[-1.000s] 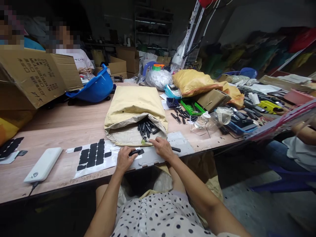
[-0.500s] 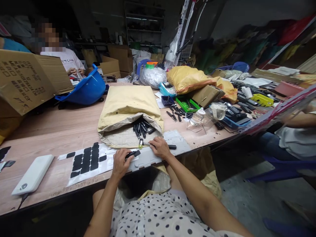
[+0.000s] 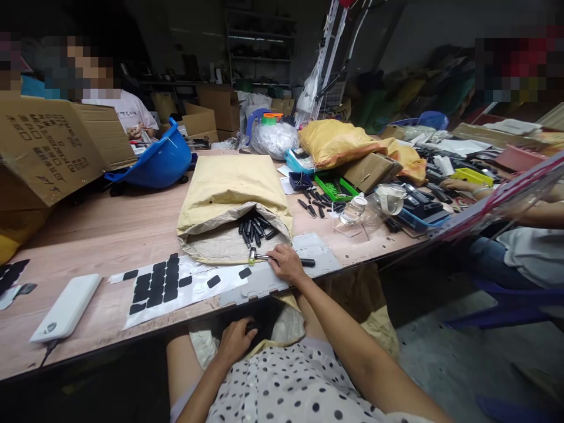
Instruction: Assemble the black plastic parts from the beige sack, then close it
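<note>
My right hand point(image 3: 286, 262) lies closed over a small hammer point(image 3: 254, 257) on a grey plate point(image 3: 317, 254) at the table's front edge. The hammer's head points left and its black handle sticks out to the right. Just behind it, an open tan sack point(image 3: 233, 188) shows several black stick-shaped parts point(image 3: 255, 226). My left hand point(image 3: 235, 341) is below the table edge, fingers curled at the mouth of a bag point(image 3: 286, 323) on my lap; what it holds is hidden. A white sheet with black pads point(image 3: 163, 288) lies to the left, with two loose pads point(image 3: 244, 273) beside it.
A white power bank point(image 3: 66, 305) sits front left. A blue helmet-like shell point(image 3: 154, 161) and a cardboard box point(image 3: 53, 141) stand at the back left, near another person. Trays, clear jars point(image 3: 374, 205) and yellow sacks point(image 3: 339, 141) crowd the right, where a seated person point(image 3: 520, 252) works.
My left hand has left the table, where it held a black part, and dropped below the edge to the lap bag. My right hand has closed over the hammer and stays there.
</note>
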`<state>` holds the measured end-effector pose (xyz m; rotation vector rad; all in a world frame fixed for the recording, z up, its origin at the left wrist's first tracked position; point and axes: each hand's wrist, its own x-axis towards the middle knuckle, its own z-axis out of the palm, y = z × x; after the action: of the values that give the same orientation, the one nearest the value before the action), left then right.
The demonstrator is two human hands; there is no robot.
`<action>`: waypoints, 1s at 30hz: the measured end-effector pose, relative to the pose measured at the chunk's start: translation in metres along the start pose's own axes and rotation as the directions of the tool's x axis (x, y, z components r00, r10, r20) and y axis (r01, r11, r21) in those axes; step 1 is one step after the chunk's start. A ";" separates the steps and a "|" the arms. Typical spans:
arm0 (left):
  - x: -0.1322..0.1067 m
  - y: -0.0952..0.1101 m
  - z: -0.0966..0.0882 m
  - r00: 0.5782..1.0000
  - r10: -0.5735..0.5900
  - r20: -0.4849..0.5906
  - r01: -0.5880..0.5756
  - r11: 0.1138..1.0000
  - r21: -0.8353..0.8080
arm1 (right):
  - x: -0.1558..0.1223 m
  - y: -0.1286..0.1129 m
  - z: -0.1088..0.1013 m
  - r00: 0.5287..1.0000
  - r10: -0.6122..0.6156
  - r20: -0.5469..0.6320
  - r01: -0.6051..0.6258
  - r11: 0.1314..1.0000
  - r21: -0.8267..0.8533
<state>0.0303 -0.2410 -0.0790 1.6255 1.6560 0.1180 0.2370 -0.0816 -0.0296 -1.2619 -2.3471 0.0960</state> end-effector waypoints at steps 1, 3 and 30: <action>0.002 -0.001 0.000 0.998 -0.058 0.033 0.057 0.998 0.030 | 0.000 0.000 0.000 1.000 -0.001 -0.003 0.001 1.000 -0.001; 0.003 0.001 -0.003 0.993 -0.087 0.085 0.081 0.995 0.066 | 0.000 0.000 0.000 1.000 -0.004 -0.008 0.004 1.000 -0.004; 0.135 0.107 -0.148 0.767 -0.404 -0.499 0.299 0.913 -0.279 | 0.001 -0.001 0.003 1.000 0.001 0.018 -0.001 1.000 0.000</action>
<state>0.0490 -0.0375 0.0206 1.1628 2.2869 0.5768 0.2339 -0.0807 -0.0317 -1.2668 -2.3621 0.1075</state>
